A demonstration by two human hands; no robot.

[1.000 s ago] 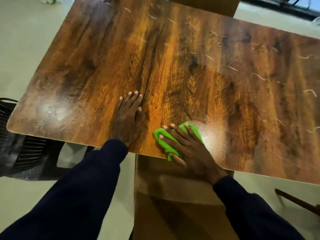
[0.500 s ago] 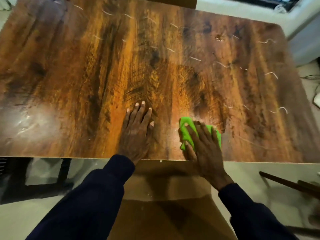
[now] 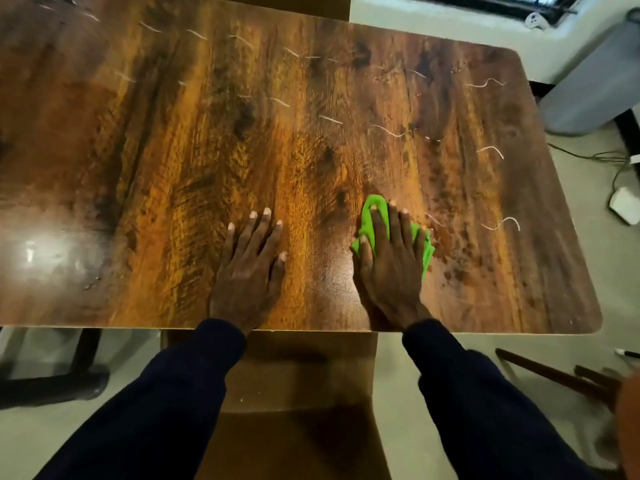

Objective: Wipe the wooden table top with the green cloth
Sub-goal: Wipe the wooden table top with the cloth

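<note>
The right grip [image 3: 391, 268] lies flat, fingers spread, pressing the green cloth [image 3: 372, 213] onto the wooden surface [image 3: 173, 150] at lower centre-right of the frame. Over the last second the cloth has travelled inward from the near edge and rightward (a sheen shows just left of it). The left grip [image 3: 247, 271] stays spread flat, bracing. White streaks [image 3: 388, 131] in the upper right remain, so wiping is judged incomplete.

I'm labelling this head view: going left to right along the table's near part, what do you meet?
glare patch → left hand flat on the table top → right hand pressing the green cloth → white squiggle → white box on the floor
</note>
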